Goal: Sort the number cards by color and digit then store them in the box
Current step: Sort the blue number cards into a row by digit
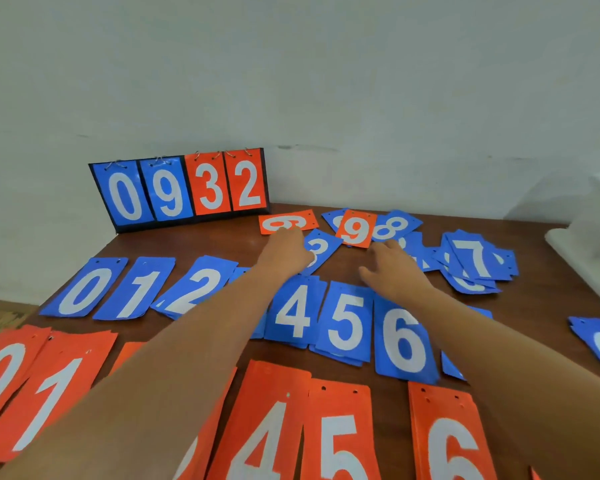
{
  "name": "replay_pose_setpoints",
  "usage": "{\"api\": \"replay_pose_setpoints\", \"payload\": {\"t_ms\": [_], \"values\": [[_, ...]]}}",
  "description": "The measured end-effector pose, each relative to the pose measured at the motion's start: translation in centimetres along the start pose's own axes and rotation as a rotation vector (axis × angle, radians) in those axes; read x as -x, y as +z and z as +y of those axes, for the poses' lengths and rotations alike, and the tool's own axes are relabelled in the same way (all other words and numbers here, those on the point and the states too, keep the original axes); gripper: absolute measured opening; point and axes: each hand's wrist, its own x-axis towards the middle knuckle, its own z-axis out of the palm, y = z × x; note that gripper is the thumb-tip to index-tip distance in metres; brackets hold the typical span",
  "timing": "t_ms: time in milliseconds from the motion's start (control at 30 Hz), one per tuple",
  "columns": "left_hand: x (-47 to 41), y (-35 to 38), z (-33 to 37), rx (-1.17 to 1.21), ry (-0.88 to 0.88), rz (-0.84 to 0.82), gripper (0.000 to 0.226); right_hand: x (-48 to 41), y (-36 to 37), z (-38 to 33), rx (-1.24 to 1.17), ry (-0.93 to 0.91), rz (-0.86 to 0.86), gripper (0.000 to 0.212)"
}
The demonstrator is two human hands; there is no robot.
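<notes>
Fingers [387, 246] of the right hand [394, 268] spread loose and empty over unsorted cards, while the left hand [284, 252] stretches its fingertips onto the near edge of a sideways orange card [289, 222]. Whether they have pinched it cannot be told.

Nearest the camera, an orange row [340, 431] of sorted digits lies flat on the brown table [187, 240]. Behind it runs a blue row [347, 320] reading 0 to 6, and both bare forearms cross the two rows.

Beyond them, a blue 3 card [323, 249] lies partly under the left hand. An orange 9 card [356, 230] rests on top of scattered blue ones, a blue 8 card [392, 226] among them. A loose heap topped by a blue 7 card [473, 259] sits just right of the right hand.

Farthest back, a flip scoreboard [181, 188] stands against the wall. A pale shape [582, 233] at the table's right edge may be the box, but that cannot be told.

The cards look thin, light, bendy and slick. Lying flat, they probably resist a straight lift, so the likely way is to slide one free, then pinch a short edge or raised corner.
</notes>
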Motion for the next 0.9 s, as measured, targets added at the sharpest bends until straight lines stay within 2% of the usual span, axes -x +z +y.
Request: {"api": "replay_pose_setpoints", "payload": {"t_ms": [100, 167, 233, 300, 400, 467, 533, 633, 700, 767, 833, 900], "values": [[-3.6, 1.7, -0.5, -0.084, -0.113, -0.048, 0.073, -3.0, 1.1, 1.4, 0.056, 0.019, 0.013, 0.040], [-5.2, 2.8, -0.9, -0.150, -0.150, -0.075, 0.087, -4.9, 1.7, 2.5, 0.085, 0.030, 0.044, 0.048], [-6.2, 3.4, -1.5, -0.201, -0.158, -0.064, 0.083, -6.4, 2.1, 3.6, 0.101, 0.024, 0.045, 0.064], [-6.6, 3.7, -1.7, -0.187, -0.159, -0.071, 0.061, -7.5, 2.4, 4.4, 0.088, -0.012, 0.023, 0.073], [-7.1, 3.8, -2.0, -0.108, -0.153, -0.065, 0.050, -8.7, 3.0, 4.6, 0.057, -0.084, 0.015, 0.068], [-7.3, 3.6, -2.2, 0.065, -0.119, 0.019, 0.032, -9.3, 3.3, 4.1, 0.033, -0.078, 0.020, 0.059], [-7.1, 3.0, -2.2, 0.303, -0.106, 0.113, 0.010, -9.4, 3.3, 3.5, 0.113, -0.089, 0.075, 0.046], [-6.3, 1.8, -1.7, 0.552, -0.155, 0.188, 0.007, -9.1, 2.9, 2.6, 0.373, -0.164, 0.166, 0.023], [-5.8, 1.4, -1.4, 0.694, -0.202, 0.175, 0.006, -8.7, 2.1, 2.2, 0.400, -0.131, 0.271, 0.017], [-5.1, 1.3, -1.1, 0.839, -0.249, 0.118, 0.004, -8.1, 0.9, 2.2, 0.294, -0.108, 0.439, 0.010], [-4.1, 1.0, -0.7, 0.965, -0.307, 0.047, 0.012, -6.6, -0.5, 1.8, 0.130, -0.140, 0.638, 0.007], [-2.6, 0.6, -0.2, 1.074, -0.337, -0.007, 0.026, -4.3, -1.6, 0.9, -0.077, -0.154, 0.647, 0.012]]}}
